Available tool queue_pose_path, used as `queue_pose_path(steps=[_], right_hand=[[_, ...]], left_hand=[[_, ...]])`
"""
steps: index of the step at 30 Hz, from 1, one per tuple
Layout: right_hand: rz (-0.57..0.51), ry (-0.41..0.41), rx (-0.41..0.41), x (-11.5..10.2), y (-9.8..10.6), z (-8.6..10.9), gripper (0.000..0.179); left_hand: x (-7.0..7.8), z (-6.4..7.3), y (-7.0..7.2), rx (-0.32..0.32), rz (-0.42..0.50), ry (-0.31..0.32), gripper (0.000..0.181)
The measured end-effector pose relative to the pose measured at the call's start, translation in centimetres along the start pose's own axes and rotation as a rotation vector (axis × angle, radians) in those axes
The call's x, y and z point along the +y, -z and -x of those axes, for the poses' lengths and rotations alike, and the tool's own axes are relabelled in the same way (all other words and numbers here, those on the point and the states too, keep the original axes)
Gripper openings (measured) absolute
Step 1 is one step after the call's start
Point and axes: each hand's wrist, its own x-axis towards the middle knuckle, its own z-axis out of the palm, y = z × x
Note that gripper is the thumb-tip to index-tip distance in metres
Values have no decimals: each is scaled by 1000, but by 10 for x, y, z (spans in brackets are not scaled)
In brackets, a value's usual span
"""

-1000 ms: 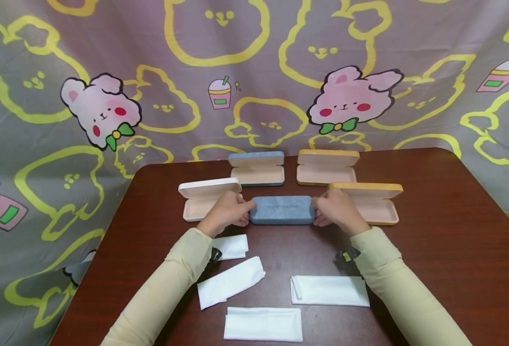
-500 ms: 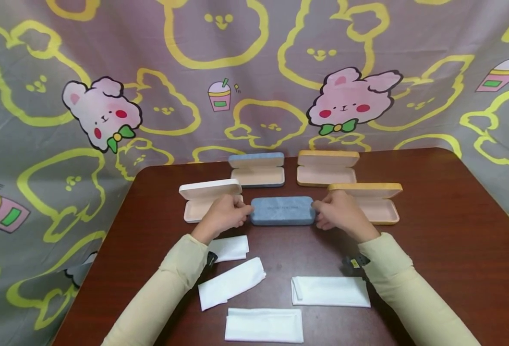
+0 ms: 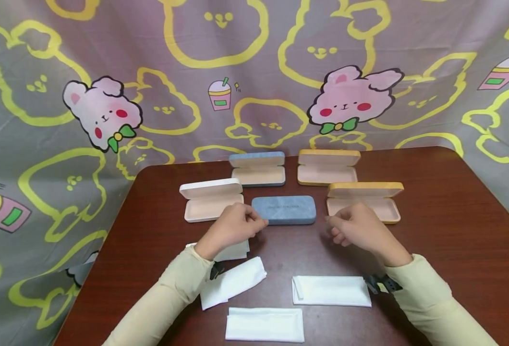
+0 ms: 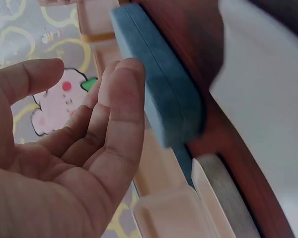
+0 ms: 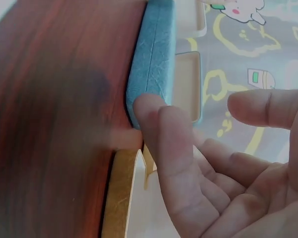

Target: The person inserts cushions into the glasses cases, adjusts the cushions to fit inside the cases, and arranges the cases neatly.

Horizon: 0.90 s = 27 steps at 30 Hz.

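Note:
A closed blue glasses case (image 3: 284, 210) lies on the table in the middle of the head view. At its front left corner is my left hand (image 3: 234, 228), fingers loosely bent and thumb apart, holding nothing. My right hand (image 3: 362, 229) hovers right of the case, in front of an opened yellow glasses case (image 3: 364, 204). In the right wrist view a gap shows between the thumb and fingers (image 5: 176, 144), with the blue case beyond them. The left wrist view likewise shows the thumb spread away from the fingers (image 4: 124, 104), nothing between them.
Opened glasses cases stand around it: a white one (image 3: 213, 204) at left, a blue one (image 3: 258, 177) and another yellow one (image 3: 327, 174) behind. Several folded white cloths (image 3: 264, 325) lie in front on the brown table (image 3: 449, 240). A patterned curtain (image 3: 272, 57) hangs behind.
Both hands have let go of the ends of the blue case. The right has drawn off to the right and nearer, the left slightly nearer. The case has stayed in place.

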Motion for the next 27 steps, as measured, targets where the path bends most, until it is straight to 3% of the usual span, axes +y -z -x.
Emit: queue_pose_path(steps=[6, 15, 21, 27], right_hand=[[77, -8, -21, 3, 0, 18, 31], [185, -19, -35, 9, 3, 37, 28], [309, -1, -42, 18, 6, 53, 26], [317, 21, -68, 29, 5, 62, 13]], left_hand=[[11, 2, -13, -64, -10, -38, 26], [20, 6, -29, -97, -30, -81, 20], [28, 9, -41, -158, -55, -155, 12], [34, 12, -56, -206, -66, -165, 9]])
